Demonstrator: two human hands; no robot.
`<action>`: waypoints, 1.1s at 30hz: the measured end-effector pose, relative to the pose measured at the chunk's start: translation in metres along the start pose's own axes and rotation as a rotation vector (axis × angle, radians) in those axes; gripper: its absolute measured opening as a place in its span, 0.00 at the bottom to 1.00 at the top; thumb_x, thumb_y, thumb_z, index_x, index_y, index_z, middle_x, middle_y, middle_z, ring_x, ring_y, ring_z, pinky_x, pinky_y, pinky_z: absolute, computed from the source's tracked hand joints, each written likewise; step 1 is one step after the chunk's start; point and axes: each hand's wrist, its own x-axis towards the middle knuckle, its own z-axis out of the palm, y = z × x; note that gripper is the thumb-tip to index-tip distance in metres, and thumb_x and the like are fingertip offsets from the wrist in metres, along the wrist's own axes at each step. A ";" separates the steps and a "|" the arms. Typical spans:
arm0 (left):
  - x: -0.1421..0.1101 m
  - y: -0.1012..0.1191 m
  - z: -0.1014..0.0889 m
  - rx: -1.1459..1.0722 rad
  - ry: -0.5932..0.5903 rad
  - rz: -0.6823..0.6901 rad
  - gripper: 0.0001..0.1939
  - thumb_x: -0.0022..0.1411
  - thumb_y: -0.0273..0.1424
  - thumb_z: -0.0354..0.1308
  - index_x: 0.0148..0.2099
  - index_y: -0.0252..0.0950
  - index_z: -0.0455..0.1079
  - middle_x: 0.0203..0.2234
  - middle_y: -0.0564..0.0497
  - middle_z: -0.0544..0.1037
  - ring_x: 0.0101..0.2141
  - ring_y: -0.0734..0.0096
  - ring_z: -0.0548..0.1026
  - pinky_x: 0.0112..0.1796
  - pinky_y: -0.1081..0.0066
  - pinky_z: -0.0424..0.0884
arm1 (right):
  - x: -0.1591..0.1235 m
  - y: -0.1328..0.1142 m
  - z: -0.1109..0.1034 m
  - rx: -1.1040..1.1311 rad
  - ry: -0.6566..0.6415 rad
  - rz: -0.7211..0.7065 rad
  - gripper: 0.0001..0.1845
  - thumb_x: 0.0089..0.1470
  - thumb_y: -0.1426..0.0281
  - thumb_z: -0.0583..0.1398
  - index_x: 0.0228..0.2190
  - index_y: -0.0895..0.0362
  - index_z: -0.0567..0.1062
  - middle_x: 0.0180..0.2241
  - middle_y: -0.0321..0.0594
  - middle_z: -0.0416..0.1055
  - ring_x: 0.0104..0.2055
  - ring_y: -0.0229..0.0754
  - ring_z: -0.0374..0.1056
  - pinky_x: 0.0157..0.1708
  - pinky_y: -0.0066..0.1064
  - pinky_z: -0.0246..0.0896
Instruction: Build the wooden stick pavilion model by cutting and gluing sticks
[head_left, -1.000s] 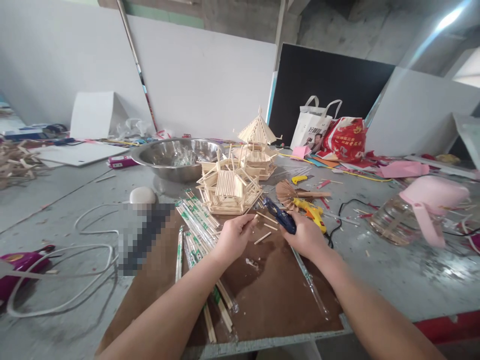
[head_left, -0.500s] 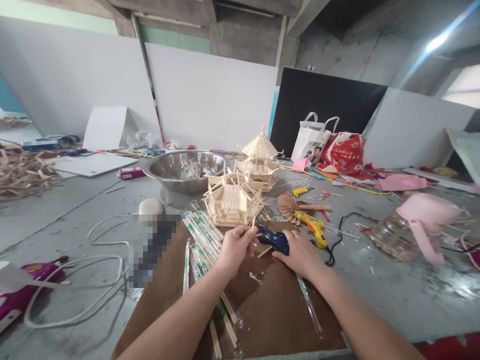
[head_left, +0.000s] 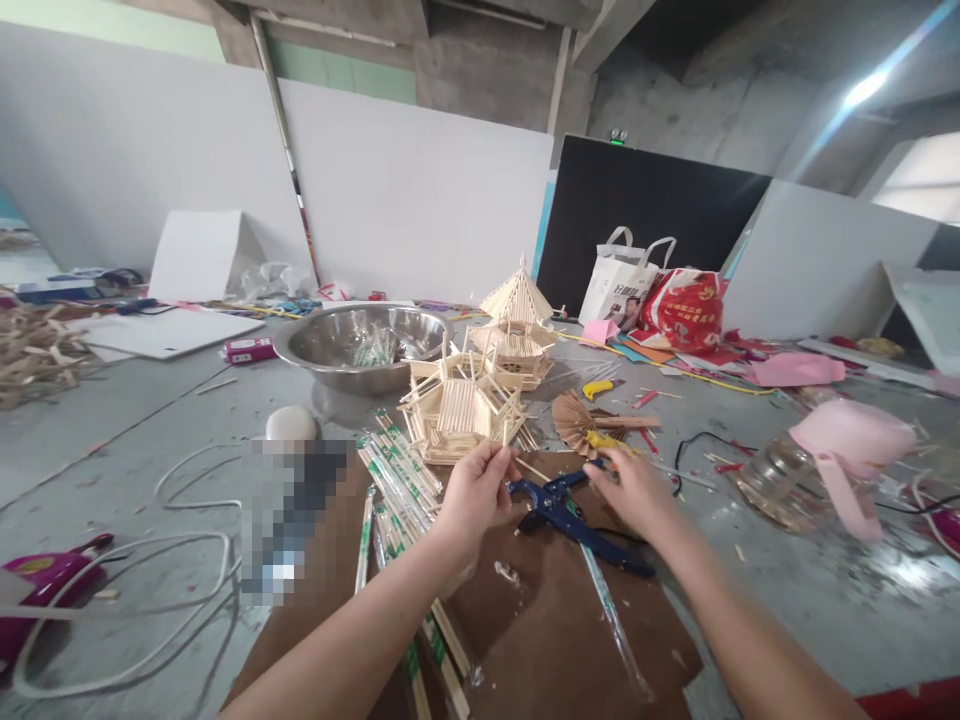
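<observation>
My left hand (head_left: 474, 492) pinches a short wooden stick (head_left: 505, 447) just in front of a small house model made of sticks (head_left: 459, 408). Blue cutting pliers (head_left: 566, 512) lie with their handles spread on the brown board (head_left: 547, 630). My right hand (head_left: 634, 490) hovers over them with fingers stretched out. Its fingertips are by the upper handle and close to the yellow glue gun (head_left: 606, 440). I see nothing gripped in that hand.
A finished stick pagoda (head_left: 517, 318) and a steel bowl (head_left: 352, 345) stand behind the model. Wrapped chopsticks (head_left: 397, 462) lie left of my hands, a paper fan (head_left: 574, 415) to the right. A pink-lidded clear jug (head_left: 817, 465), bags (head_left: 686, 300) and a white cable (head_left: 150, 590) surround the board.
My right hand let the blue pliers go; they now lie open on the board and the hand has moved right toward the glue gun. The left hand lifted its stick nearer the model.
</observation>
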 end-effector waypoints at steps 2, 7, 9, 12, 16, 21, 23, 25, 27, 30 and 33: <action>0.003 0.000 -0.003 -0.029 -0.004 -0.020 0.14 0.51 0.40 0.50 0.30 0.33 0.63 0.18 0.57 0.66 0.11 0.85 0.59 0.13 0.81 0.53 | 0.006 0.019 -0.001 -0.126 0.015 0.105 0.23 0.50 0.58 0.47 0.38 0.62 0.68 0.34 0.52 0.69 0.39 0.49 0.65 0.36 0.37 0.57; 0.012 -0.004 -0.009 -0.136 0.007 -0.095 0.13 0.50 0.39 0.52 0.29 0.32 0.64 0.14 0.58 0.66 0.11 0.85 0.58 0.13 0.81 0.53 | 0.014 0.052 0.014 -0.189 -0.195 0.310 0.27 0.48 0.52 0.44 0.36 0.57 0.68 0.29 0.50 0.72 0.31 0.51 0.68 0.27 0.37 0.57; 0.014 -0.005 -0.011 -0.194 -0.002 -0.124 0.14 0.50 0.39 0.53 0.30 0.32 0.66 0.14 0.57 0.66 0.11 0.85 0.58 0.14 0.81 0.53 | 0.015 0.060 0.021 -0.142 -0.207 0.361 0.28 0.46 0.50 0.45 0.38 0.57 0.67 0.30 0.49 0.72 0.31 0.50 0.68 0.27 0.35 0.57; 0.015 -0.006 -0.013 -0.272 -0.027 -0.161 0.14 0.49 0.38 0.54 0.31 0.31 0.67 0.14 0.57 0.67 0.11 0.85 0.59 0.14 0.81 0.53 | 0.016 0.074 0.033 -0.017 -0.180 0.415 0.25 0.41 0.54 0.51 0.38 0.57 0.65 0.30 0.45 0.73 0.32 0.47 0.68 0.27 0.31 0.57; 0.017 -0.008 -0.015 -0.417 -0.052 -0.202 0.13 0.49 0.36 0.56 0.32 0.30 0.68 0.13 0.57 0.66 0.10 0.86 0.59 0.13 0.82 0.51 | 0.013 0.092 0.046 0.247 -0.100 0.514 0.23 0.34 0.57 0.56 0.32 0.58 0.64 0.22 0.39 0.71 0.23 0.43 0.67 0.22 0.29 0.56; 0.019 -0.011 -0.019 -0.570 -0.087 -0.289 0.10 0.48 0.33 0.57 0.30 0.29 0.68 0.12 0.57 0.66 0.10 0.86 0.59 0.13 0.82 0.50 | 0.005 0.088 0.038 0.727 0.027 0.623 0.24 0.25 0.57 0.62 0.26 0.56 0.62 0.17 0.32 0.67 0.21 0.41 0.66 0.21 0.30 0.58; 0.020 -0.012 -0.021 -0.599 -0.095 -0.316 0.10 0.48 0.32 0.57 0.30 0.29 0.68 0.12 0.57 0.66 0.09 0.85 0.59 0.12 0.82 0.50 | 0.001 0.080 0.028 0.813 0.022 0.670 0.23 0.24 0.59 0.64 0.24 0.57 0.64 0.17 0.33 0.68 0.22 0.41 0.67 0.22 0.29 0.59; 0.021 -0.013 -0.022 -0.613 -0.106 -0.329 0.09 0.47 0.32 0.58 0.30 0.29 0.68 0.12 0.57 0.66 0.09 0.85 0.60 0.12 0.82 0.51 | -0.002 0.075 0.021 0.891 -0.018 0.735 0.22 0.25 0.61 0.65 0.25 0.57 0.66 0.19 0.33 0.70 0.23 0.40 0.66 0.21 0.27 0.59; 0.022 -0.015 -0.023 -0.617 -0.109 -0.331 0.09 0.47 0.31 0.58 0.29 0.29 0.68 0.12 0.56 0.67 0.09 0.85 0.60 0.12 0.82 0.51 | -0.003 0.075 0.017 1.019 -0.052 0.792 0.22 0.26 0.63 0.66 0.27 0.57 0.67 0.20 0.34 0.71 0.21 0.37 0.66 0.19 0.25 0.58; 0.024 -0.016 -0.023 -0.619 -0.110 -0.334 0.09 0.47 0.31 0.58 0.29 0.29 0.67 0.11 0.56 0.67 0.09 0.85 0.60 0.12 0.82 0.51 | -0.005 0.077 0.015 1.224 -0.071 0.816 0.21 0.27 0.66 0.66 0.28 0.58 0.69 0.22 0.35 0.71 0.20 0.35 0.65 0.17 0.23 0.59; 0.025 -0.017 -0.022 -0.623 -0.112 -0.340 0.09 0.48 0.31 0.58 0.29 0.29 0.67 0.11 0.57 0.66 0.09 0.85 0.60 0.12 0.82 0.52 | -0.004 0.071 0.007 1.347 -0.082 0.773 0.15 0.29 0.68 0.65 0.25 0.58 0.70 0.21 0.34 0.69 0.20 0.34 0.64 0.17 0.22 0.60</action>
